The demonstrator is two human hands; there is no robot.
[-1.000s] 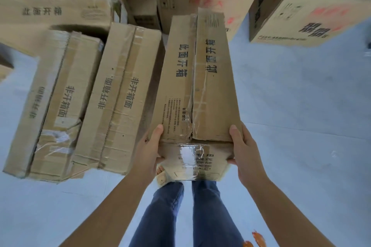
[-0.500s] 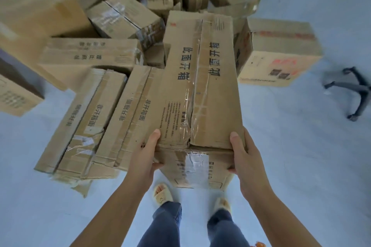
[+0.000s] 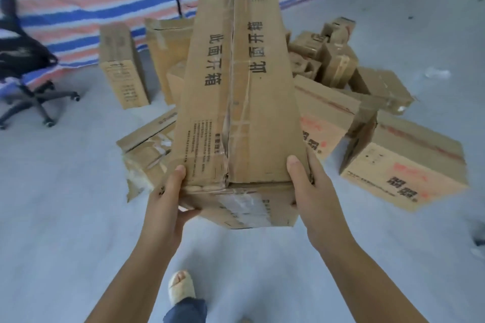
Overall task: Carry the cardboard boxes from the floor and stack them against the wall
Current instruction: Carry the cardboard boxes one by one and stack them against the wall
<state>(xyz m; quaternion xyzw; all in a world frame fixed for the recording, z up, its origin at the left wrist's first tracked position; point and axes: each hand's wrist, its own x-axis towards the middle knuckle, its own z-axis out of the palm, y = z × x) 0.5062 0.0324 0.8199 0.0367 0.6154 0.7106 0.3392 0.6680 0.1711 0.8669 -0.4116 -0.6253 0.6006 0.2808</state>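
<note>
Since earlier: long box now raised clear of the heap, with the striped sheet and chair come into view; both hands keep their hold.
Striped sheet: red, white and blue tarpaulin [image 3: 78, 2] hanging across the back, blurred.
Floor: pale grey concrete floor [image 3: 65, 217] under everything.
Box heap: scattered brown cardboard boxes [image 3: 404, 173] lying on the floor behind the carried one; two stand upright near the sheet, among them a tall narrow carton [image 3: 122, 65].
Carried box: long brown cardboard box [image 3: 236, 92] with black printed characters and clear tape along its centre seam, held in the air in front of the person, its far end tilted up and away, its near end at chest side.
Chair: black wheeled office chair [image 3: 29, 81] at the left, well apart from the boxes.
Left hand [image 3: 168, 207]: grips the near left corner, thumb on the top face, fingers curled underneath.
Right hand [image 3: 312, 196]: grips the near right corner, thumb on top, fingers wrapped round the side.
Foot: beige open-toed sandal [image 3: 181, 288] below a blue trouser leg, on the floor beneath the box.
</note>
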